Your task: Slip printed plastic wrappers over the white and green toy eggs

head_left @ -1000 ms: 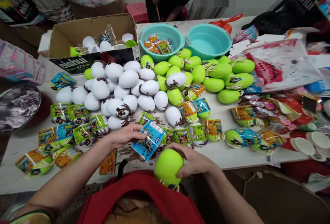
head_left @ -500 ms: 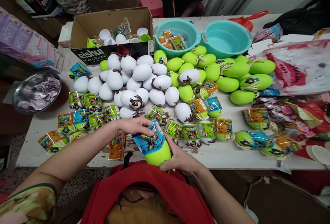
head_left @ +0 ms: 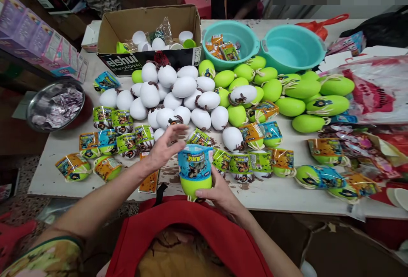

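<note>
Green egg [head_left: 195, 184] in right grip [head_left: 220, 192]

1. The person's right hand [head_left: 221, 192] holds a green egg [head_left: 194, 185] with a blue packet [head_left: 195, 162] over its upper part.
2. The left hand [head_left: 167, 144], thumb and fingers apart, hovers beside the packet.
3. White eggs [head_left: 184, 87] lie beyond on the table [head_left: 277, 193].

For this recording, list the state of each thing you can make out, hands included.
Left hand: open, fingers apart, next to the blue sleeve; contact unclear
Right hand: closed around the green egg
Green egg: held upright, lower part showing
Blue sleeve: over the egg's upper part
Orange packet: lying flat
Heaped white eggs: unsleeved
Carton: open, holding cups
Metal bowl: uncovered, holding packets
</note>
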Motion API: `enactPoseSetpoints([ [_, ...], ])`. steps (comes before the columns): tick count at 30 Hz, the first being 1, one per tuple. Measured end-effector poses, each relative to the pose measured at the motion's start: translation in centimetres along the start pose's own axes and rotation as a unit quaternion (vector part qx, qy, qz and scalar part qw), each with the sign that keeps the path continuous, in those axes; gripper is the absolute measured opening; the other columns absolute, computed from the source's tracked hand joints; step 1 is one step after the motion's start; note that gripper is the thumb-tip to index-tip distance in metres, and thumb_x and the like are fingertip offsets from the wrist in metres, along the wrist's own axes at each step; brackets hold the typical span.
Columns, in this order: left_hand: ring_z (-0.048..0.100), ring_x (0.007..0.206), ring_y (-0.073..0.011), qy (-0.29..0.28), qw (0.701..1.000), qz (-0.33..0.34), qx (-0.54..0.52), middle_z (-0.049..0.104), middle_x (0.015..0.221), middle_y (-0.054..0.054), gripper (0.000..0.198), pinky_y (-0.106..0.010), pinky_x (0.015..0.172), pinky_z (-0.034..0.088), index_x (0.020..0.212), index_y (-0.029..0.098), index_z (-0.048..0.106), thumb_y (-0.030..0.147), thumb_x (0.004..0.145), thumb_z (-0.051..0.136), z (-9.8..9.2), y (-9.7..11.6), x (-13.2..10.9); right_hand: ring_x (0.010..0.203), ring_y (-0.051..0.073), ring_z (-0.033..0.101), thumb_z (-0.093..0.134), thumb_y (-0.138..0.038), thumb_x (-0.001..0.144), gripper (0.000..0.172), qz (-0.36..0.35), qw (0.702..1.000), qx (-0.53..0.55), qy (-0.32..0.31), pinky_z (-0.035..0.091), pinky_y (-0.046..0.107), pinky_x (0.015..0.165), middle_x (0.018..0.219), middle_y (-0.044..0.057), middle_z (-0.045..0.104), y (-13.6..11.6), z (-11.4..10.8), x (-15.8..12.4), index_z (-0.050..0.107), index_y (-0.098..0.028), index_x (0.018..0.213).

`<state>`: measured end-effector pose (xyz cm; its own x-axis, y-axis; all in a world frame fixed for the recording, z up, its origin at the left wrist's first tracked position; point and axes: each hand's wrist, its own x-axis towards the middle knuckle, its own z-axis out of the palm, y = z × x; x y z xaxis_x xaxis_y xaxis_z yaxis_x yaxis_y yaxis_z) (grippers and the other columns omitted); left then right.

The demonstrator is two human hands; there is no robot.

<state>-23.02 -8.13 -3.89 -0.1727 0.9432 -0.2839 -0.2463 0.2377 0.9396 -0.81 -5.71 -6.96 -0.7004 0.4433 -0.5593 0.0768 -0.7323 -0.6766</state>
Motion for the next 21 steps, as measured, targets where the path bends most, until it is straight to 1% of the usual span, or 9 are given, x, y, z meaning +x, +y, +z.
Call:
enactPoseSetpoints([
  [1,0.055,0.116,-0.0272,0.009,0.999,-0.026,-0.033,0.064,0.119,-0.012,0.047,-0.037,0.097,0.042,0.115,0.018,0.064,0.038,0.073,0.073,-0.1,-0.8,-0.7,0.101,0.026,0.064,0.086,-0.025,0.055,0.079,-0.004,1.000,0.005,0.006,0.051,0.042,0.090,0.116,0.007,0.064,0.4,0.1,-0.2,0.044,-0.025,0.122],
  [2,0.056,0.114,-0.0284,-0.012,0.996,-0.069,-0.058,0.064,0.120,-0.013,0.051,-0.038,0.095,0.044,0.117,0.018,0.064,0.040,0.072,0.073,-0.2,-1.6,-1.4,0.102,0.026,0.064,0.086,-0.025,0.056,0.078,-0.004,1.000,0.009,0.011,0.051,0.042,0.090,0.116,0.007,0.065,0.8,0.2,-0.4,0.044,-0.025,0.122],
  [4,0.060,0.107,-0.0293,-0.101,0.977,-0.167,-0.084,0.066,0.118,-0.013,0.056,-0.038,0.090,0.047,0.118,0.018,0.063,0.040,0.069,0.076,-0.1,-3.0,-2.6,0.102,0.026,0.064,0.087,-0.025,0.056,0.081,0.004,1.000,0.013,0.011,0.051,0.042,0.091,0.116,0.008,0.065,1.5,0.2,-0.6,0.043,-0.025,0.123],
  [6,0.063,0.102,-0.0281,-0.159,0.960,-0.210,-0.095,0.067,0.115,-0.012,0.057,-0.038,0.090,0.047,0.119,0.018,0.063,0.037,0.068,0.077,0.2,-3.8,-3.2,0.107,0.026,0.062,0.087,-0.030,0.056,0.084,-0.003,0.999,0.027,0.017,0.049,0.043,0.094,0.120,0.008,0.063,1.8,0.1,-0.6,0.041,-0.026,0.126],
  [9,0.063,0.098,-0.0263,-0.178,0.959,-0.206,-0.081,0.069,0.109,-0.010,0.057,-0.037,0.090,0.047,0.119,0.019,0.063,0.034,0.067,0.078,0.7,-4.2,-3.4,0.116,0.027,0.056,0.082,-0.043,0.061,0.075,-0.040,0.998,0.031,0.031,0.045,0.042,0.099,0.125,0.009,0.060,1.4,-0.2,-0.6,0.047,-0.024,0.124],
  [12,0.063,0.096,-0.0259,-0.192,0.957,-0.208,-0.066,0.071,0.103,-0.008,0.056,-0.036,0.086,0.048,0.114,0.018,0.066,0.036,0.062,0.080,0.8,-5.0,-3.5,0.109,0.029,0.060,0.080,-0.043,0.064,0.061,-0.015,0.999,-0.022,0.024,0.047,0.043,0.096,0.119,0.009,0.064,1.0,-0.6,-0.8,0.056,-0.021,0.116],
  [14,0.063,0.096,-0.0255,-0.191,0.954,-0.217,-0.076,0.071,0.101,-0.007,0.056,-0.035,0.086,0.048,0.111,0.018,0.067,0.037,0.061,0.081,0.9,-6.0,-4.0,0.103,0.029,0.062,0.082,-0.042,0.061,0.062,0.010,0.997,-0.061,0.038,0.049,0.043,0.092,0.114,0.008,0.066,1.2,-1.0,-1.2,0.057,-0.021,0.114],
  [18,0.061,0.101,-0.0265,-0.200,0.949,-0.226,-0.087,0.070,0.102,-0.006,0.056,-0.038,0.093,0.044,0.110,0.021,0.067,0.040,0.060,0.080,1.0,-7.6,-5.1,0.101,0.030,0.062,0.084,-0.043,0.056,0.067,0.022,0.992,-0.100,0.076,0.049,0.043,0.090,0.108,0.008,0.068,2.2,-1.3,-2.5,0.057,-0.020,0.113],
  [21,0.061,0.104,-0.0275,-0.217,0.947,-0.216,-0.095,0.071,0.101,-0.006,0.054,-0.039,0.096,0.042,0.110,0.023,0.067,0.043,0.062,0.079,1.7,-7.6,-5.3,0.099,0.029,0.063,0.083,-0.043,0.056,0.064,0.025,0.995,-0.072,0.060,0.049,0.041,0.090,0.108,0.007,0.069,2.5,-0.8,-3.2,0.059,-0.020,0.110],
])
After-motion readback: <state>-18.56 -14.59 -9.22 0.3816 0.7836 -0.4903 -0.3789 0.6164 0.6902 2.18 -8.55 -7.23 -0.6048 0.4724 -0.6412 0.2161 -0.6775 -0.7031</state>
